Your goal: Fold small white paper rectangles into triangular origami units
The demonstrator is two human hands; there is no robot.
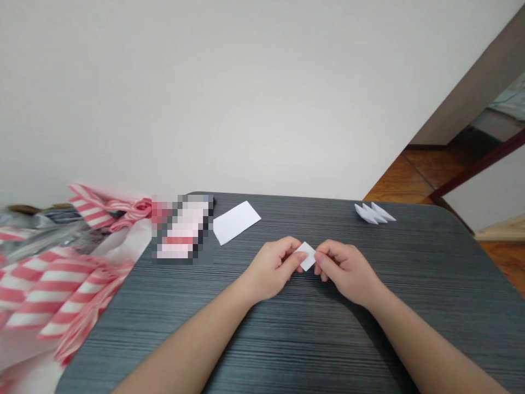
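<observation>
Left hand [271,267] and right hand [343,271] both curled, fingertips pinching a small white paper square [307,256] just above the dark laminate table [328,345]; a loosened pinch could drop it, uneven pressure crease it.

One dark grained table [328,339] fills the lower frame. At centre, one left hand [270,268] and one right hand [346,271] share one small white paper square [306,256]. Upper centre has one white paper rectangle [237,222]; upper right, three folded paper pieces [374,213]. One pixelated object [182,227] sits left of centre, beside red-striped bags [53,290], their number unclear
</observation>
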